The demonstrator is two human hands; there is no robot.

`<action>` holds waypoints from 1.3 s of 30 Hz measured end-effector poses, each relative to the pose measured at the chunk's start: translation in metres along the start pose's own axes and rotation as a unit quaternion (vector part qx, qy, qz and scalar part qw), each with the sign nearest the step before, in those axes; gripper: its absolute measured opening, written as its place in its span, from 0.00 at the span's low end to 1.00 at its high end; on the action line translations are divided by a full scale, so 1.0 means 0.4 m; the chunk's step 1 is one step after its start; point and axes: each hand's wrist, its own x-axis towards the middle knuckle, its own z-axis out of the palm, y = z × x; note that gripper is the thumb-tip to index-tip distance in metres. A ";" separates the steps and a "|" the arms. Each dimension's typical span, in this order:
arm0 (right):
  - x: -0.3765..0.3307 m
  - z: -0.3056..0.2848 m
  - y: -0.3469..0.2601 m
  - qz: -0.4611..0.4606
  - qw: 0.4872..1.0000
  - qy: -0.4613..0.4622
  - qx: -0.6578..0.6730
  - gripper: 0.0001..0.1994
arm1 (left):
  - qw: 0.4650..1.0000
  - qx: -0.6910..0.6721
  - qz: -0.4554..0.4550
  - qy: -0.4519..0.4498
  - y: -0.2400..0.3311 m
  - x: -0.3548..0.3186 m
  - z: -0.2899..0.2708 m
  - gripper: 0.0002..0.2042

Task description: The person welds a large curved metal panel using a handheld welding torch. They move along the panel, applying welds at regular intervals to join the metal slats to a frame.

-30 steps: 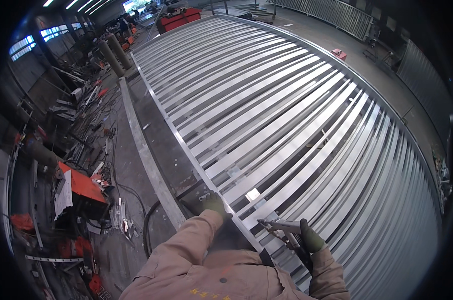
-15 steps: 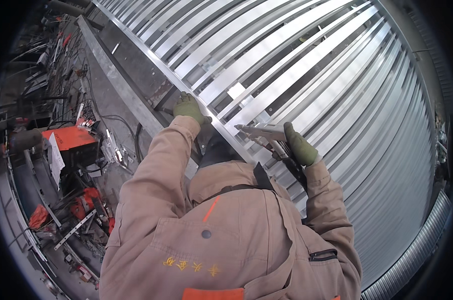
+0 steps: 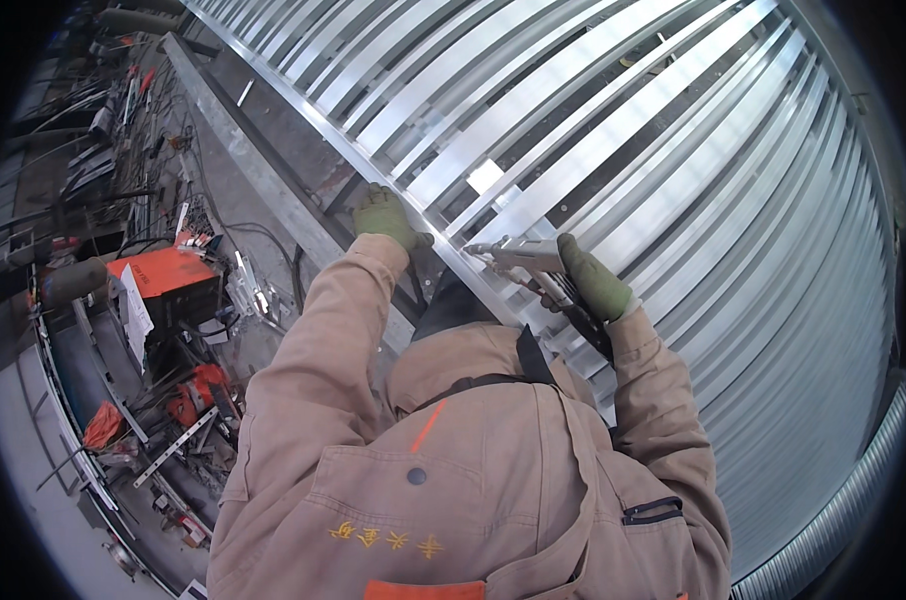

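Holds a metal tool (image 3: 533, 254) in the right hand (image 3: 597, 282), at three o'clock from the middle of the view, closing green-gloved fingers round its rear end. Points the tool's tip toward nine o'clock, right by the rail (image 3: 328, 130) of a big barred panel (image 3: 613, 140); cannot tell touching from hovering. Shows a dark lower part of the tool below the right hand, slanting toward five o'clock.

Sets the left hand (image 3: 383, 217), also in a green glove, at eleven o'clock, against the outer side of the rail, just beside the tool's tip and at about ten o'clock from it. Bends the left fingers somewhat; cannot tell gripping from mere resting there.

Has the panel spread from eleven o'clock round to four, with silvery bars set side by side. Wears a tan jacket (image 3: 423, 440), filling the view at six o'clock.

Has a grey beam (image 3: 245, 152) on the ten o'clock side, apart from the panel, and an orange box (image 3: 168, 275) at nine. Shows a red item (image 3: 201, 393) and a strip with holes (image 3: 176, 447) at eight, amid scrap.
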 end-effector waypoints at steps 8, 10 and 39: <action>0.028 -0.034 0.053 0.012 1.000 -0.015 0.019 0.44 | 1.000 0.013 0.006 -0.005 0.006 -0.011 -0.008 0.65; 0.062 -0.048 0.098 0.002 0.999 -0.014 0.034 0.43 | 0.999 0.038 0.022 0.030 0.005 -0.035 0.005 0.57; 0.091 -0.036 0.106 0.010 0.998 -0.032 0.045 0.47 | 0.998 -0.034 0.025 0.046 -0.011 0.052 0.128 0.67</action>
